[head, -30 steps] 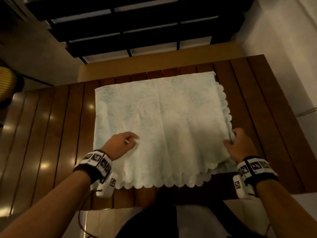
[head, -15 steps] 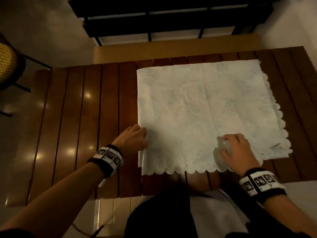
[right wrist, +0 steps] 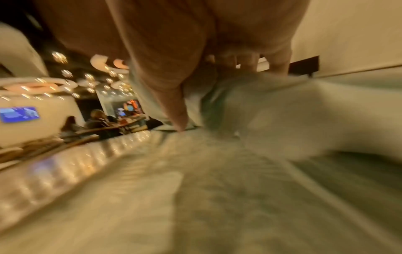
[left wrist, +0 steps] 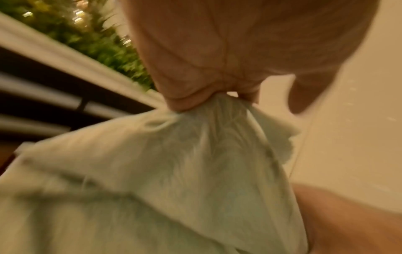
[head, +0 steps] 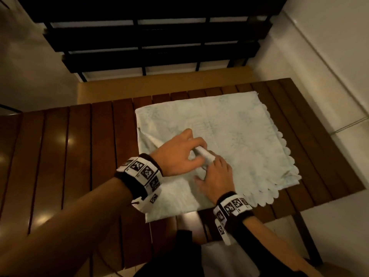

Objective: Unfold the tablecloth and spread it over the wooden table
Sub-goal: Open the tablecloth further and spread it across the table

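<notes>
Now your left hand (head: 179,154) pinches a gathered fold of the cloth (head: 235,136) at mid-frame; your right hand (head: 216,177), just below it, grasps cloth too. The folded cloth covers the right half of the table (head: 65,156), so the bare wood lies to the left: open it that way.

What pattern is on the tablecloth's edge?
Scalloped edging on the tablecloth, which is pale with a faint bluish leafy print; clearest in the head view.
</notes>
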Motion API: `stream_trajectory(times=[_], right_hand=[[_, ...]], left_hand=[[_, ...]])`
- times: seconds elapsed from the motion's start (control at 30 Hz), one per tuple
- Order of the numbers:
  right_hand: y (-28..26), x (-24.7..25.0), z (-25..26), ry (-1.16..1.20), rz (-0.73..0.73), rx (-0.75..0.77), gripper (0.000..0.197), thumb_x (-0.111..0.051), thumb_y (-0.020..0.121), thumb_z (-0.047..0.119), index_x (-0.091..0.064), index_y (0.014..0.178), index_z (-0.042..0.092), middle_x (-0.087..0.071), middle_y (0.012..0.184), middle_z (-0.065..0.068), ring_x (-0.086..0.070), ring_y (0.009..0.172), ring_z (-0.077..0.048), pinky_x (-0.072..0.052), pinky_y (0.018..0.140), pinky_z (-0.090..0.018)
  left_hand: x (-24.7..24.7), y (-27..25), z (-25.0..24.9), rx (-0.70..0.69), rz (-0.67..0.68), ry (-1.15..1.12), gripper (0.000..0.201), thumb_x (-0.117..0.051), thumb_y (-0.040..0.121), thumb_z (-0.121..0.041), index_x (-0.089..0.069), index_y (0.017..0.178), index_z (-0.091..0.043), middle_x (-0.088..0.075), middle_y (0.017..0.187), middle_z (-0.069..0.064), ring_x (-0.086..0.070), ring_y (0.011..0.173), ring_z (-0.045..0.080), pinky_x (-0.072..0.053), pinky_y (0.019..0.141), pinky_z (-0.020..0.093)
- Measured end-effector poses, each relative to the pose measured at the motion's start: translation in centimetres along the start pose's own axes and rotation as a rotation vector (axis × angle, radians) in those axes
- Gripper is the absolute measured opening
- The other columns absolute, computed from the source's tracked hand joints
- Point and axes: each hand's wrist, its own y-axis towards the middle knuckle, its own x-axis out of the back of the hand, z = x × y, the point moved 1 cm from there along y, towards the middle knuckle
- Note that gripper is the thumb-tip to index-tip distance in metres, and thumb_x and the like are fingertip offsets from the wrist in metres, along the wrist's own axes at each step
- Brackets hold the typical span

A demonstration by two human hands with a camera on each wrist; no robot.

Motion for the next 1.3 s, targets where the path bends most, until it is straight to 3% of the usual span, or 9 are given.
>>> stream_trajectory(times=[0.13, 0.27, 0.4, 0.53, 0.7, 0.87, 0.97, 1.13, 1.3], right_hand=[[2.6, 0.7, -6.5, -0.063, -0.042, -0.243, 0.077, -0.075, 0.069, 0.033, -0.044, 0.139, 0.029, -0.051, 0.142, -0.006, -0.047, 0.125, -0.032, -0.04, 0.099, -0.052], [6.0, 2.8, -13.0, -0.015, -0.083, -0.328, 0.038, -0.073, 0.073, 0.019, -0.064, 0.11, 0.025, -0.068, 0.114, -0.008, -0.06, 0.106, -0.033, -0.043, 0.09, -0.046], [10.6, 6.4, -17.4, 0.274, -0.103, -0.389, 0.024, -0.062, 0.085, 0.01, -0.055, 0.102, 0.025, -0.066, 0.077, -0.007, -0.065, 0.074, -0.033, -0.052, 0.063, -0.037], [19.5, 12.4, -18.8, 0.339, -0.043, -0.112, 0.028, -0.059, 0.086, 0.003, -0.055, 0.103, 0.025, -0.066, 0.079, -0.006, -0.064, 0.075, -0.032, -0.054, 0.064, -0.04], [33.7, 20.9, -15.9, 0.057, 0.3, 0.321, 0.039, -0.082, 0.066, 0.053, -0.059, 0.086, 0.028, -0.068, 0.083, 0.007, -0.064, 0.078, -0.016, -0.053, 0.068, -0.037], [43.1, 24.5, -12.5, -0.23, 0.09, 0.476, 0.036, -0.073, 0.077, 0.053, -0.056, 0.096, 0.028, -0.063, 0.087, -0.002, -0.062, 0.08, -0.029, -0.049, 0.069, -0.039], [45.9, 23.0, -11.8, -0.206, -0.122, 0.484, 0.024, -0.061, 0.09, 0.041, -0.052, 0.095, 0.02, -0.054, 0.078, -0.006, -0.056, 0.069, -0.031, -0.041, 0.06, -0.036], [46.6, 16.1, -13.6, -0.303, 0.089, 0.457, 0.009, -0.056, 0.092, 0.033, -0.051, 0.092, 0.025, -0.063, 0.083, -0.007, -0.063, 0.074, -0.032, -0.053, 0.066, -0.039], [45.4, 12.1, -14.9, -0.373, 0.316, 0.365, 0.019, -0.047, 0.095, 0.041, -0.055, 0.1, 0.025, -0.057, 0.084, -0.003, -0.054, 0.073, -0.028, -0.042, 0.065, -0.035]], left_hand=[[2.2, 1.4, -2.6, 0.01, 0.211, 0.523, 0.063, -0.074, 0.081, -0.058, -0.054, 0.129, -0.023, -0.044, 0.12, 0.005, -0.058, 0.094, 0.022, -0.057, 0.079, 0.038], [3.4, 3.7, -2.9, 0.016, 0.13, 0.723, 0.022, -0.055, 0.1, -0.032, -0.058, 0.118, -0.019, -0.055, 0.115, 0.005, -0.066, 0.09, 0.027, -0.05, 0.067, 0.037], [5.3, 6.2, -0.7, 0.128, 0.032, 0.663, 0.049, -0.029, 0.095, -0.049, -0.063, 0.118, -0.022, -0.072, 0.109, 0.0, -0.073, 0.088, 0.025, -0.061, 0.075, 0.036], [9.0, 10.5, 2.8, 0.389, 0.118, 0.741, 0.041, -0.045, 0.099, -0.045, -0.05, 0.135, -0.028, -0.074, 0.117, -0.002, -0.073, 0.101, 0.024, -0.06, 0.083, 0.037], [14.4, 15.3, 6.3, 0.44, 0.153, 0.821, 0.089, -0.028, 0.057, -0.104, -0.054, 0.122, -0.05, -0.076, 0.109, -0.014, -0.074, 0.097, 0.015, -0.053, 0.075, 0.028], [18.7, 19.4, 7.9, 0.459, -0.288, 0.897, 0.035, -0.072, 0.085, -0.048, -0.071, 0.111, -0.024, -0.078, 0.093, 0.016, -0.074, 0.082, 0.04, -0.056, 0.063, 0.042], [18.5, 21.2, 8.7, 0.534, -0.471, 0.853, 0.018, -0.068, 0.089, -0.026, -0.067, 0.094, -0.01, -0.072, 0.077, 0.022, -0.071, 0.07, 0.044, -0.047, 0.055, 0.041], [14.2, 21.7, 13.9, 0.655, -0.171, 0.79, 0.033, -0.058, 0.086, -0.044, -0.068, 0.108, -0.022, -0.074, 0.093, 0.012, -0.072, 0.083, 0.038, -0.061, 0.072, 0.046], [10.6, 22.1, 16.5, 0.674, 0.068, 0.753, 0.038, -0.05, 0.098, -0.047, -0.055, 0.131, -0.031, -0.07, 0.119, 0.002, -0.065, 0.112, 0.028, -0.057, 0.091, 0.039]])
